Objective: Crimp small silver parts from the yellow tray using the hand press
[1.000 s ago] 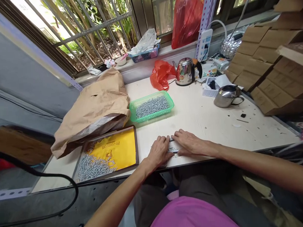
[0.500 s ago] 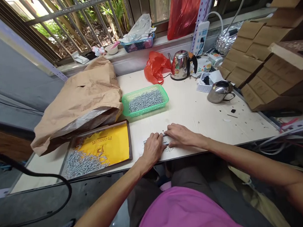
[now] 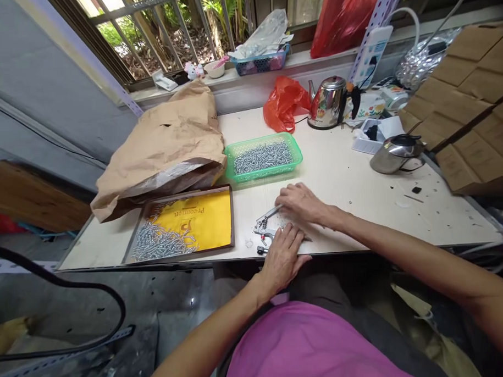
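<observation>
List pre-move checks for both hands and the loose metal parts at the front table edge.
1. Left hand flat, palm down, by the small metal parts: ok.
2. Right hand has its fingertips on the metal strip: ok.
3. Right hand actually gripping the strip: cannot tell.
4. Parts kept well back from the table edge: not ok, they lie close to it.
5. Green basket of screws upright and apart from both hands: ok.
</observation>
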Tool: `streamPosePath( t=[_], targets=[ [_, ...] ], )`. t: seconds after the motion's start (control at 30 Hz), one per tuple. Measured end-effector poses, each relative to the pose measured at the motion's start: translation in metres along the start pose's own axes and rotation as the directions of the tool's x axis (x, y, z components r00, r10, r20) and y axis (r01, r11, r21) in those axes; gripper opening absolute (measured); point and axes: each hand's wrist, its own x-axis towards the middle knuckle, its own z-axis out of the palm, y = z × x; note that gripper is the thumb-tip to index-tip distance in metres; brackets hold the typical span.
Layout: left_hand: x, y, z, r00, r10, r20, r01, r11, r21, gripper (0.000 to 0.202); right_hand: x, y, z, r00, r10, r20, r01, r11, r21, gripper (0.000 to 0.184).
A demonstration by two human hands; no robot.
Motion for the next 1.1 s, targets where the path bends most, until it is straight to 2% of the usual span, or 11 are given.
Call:
streamPosePath(
  t=[0.13, 0.23, 0.37, 0.53, 0.6, 0.67, 0.77, 0.83, 0.93, 1.0, 1.1],
  targets=[
    [-0.005, 0.001, 0.005, 0.999, 0.005, 0.038, -0.005, 1.000, -0.008, 0.059, 0.005, -0.053, -0.007, 0.901, -0.406, 0.151, 0.407, 0.913, 0.023, 0.013],
    [-0.010, 0.005, 0.007, 0.998, -0.011, 0.067, 0.012, 1.000, -0.016, 0.061, 0.011, -0.074, -0.005, 0.858, -0.470, 0.206, 0.486, 0.873, -0.033, 0.011],
    [-0.016, 0.008, 0.003, 0.998, -0.003, 0.062, 0.003, 1.000, 0.000, 0.067, 0.021, -0.080, 0.012, 0.842, -0.524, 0.130, 0.526, 0.850, 0.023, 0.010],
    [-0.012, 0.007, -0.001, 0.998, 0.040, 0.049, -0.042, 0.998, 0.053, 0.069, 0.036, -0.081, 0.024, 0.916, -0.400, 0.032, 0.373, 0.878, 0.301, 0.015],
    [-0.006, 0.006, -0.002, 0.998, 0.053, 0.018, -0.054, 0.996, 0.076, 0.066, 0.041, -0.078, 0.009, 0.967, -0.244, -0.080, 0.255, 0.881, 0.397, 0.015],
    [-0.003, 0.002, -0.009, 0.998, 0.067, -0.011, -0.065, 0.992, 0.106, 0.056, 0.048, -0.067, -0.016, 0.966, -0.074, -0.248, 0.177, 0.887, 0.426, 0.014],
    [-0.015, -0.020, -0.035, 0.998, 0.008, -0.066, 0.002, 0.988, 0.157, 0.034, 0.063, -0.030, -0.054, 0.859, 0.161, -0.486, 0.037, 0.928, 0.372, 0.019],
    [-0.037, -0.047, -0.065, 0.967, -0.195, -0.163, 0.225, 0.955, 0.191, 0.028, 0.074, 0.005, -0.065, 0.789, 0.251, -0.560, -0.071, 0.944, 0.323, 0.024],
    [-0.079, -0.097, -0.118, 0.860, -0.455, -0.229, 0.507, 0.811, 0.291, 0.028, 0.081, 0.053, -0.054, 0.879, 0.225, -0.420, -0.162, 0.970, 0.181, 0.027],
    [-0.103, -0.125, -0.146, 0.841, -0.516, -0.163, 0.539, 0.772, 0.337, 0.026, 0.074, 0.067, -0.036, 0.905, 0.211, -0.369, -0.159, 0.973, 0.165, 0.034],
    [-0.124, -0.151, -0.167, 0.845, -0.535, 0.022, 0.503, 0.807, 0.311, 0.019, 0.045, 0.055, -0.009, 0.927, 0.155, -0.340, -0.072, 0.967, 0.244, 0.037]
  ],
)
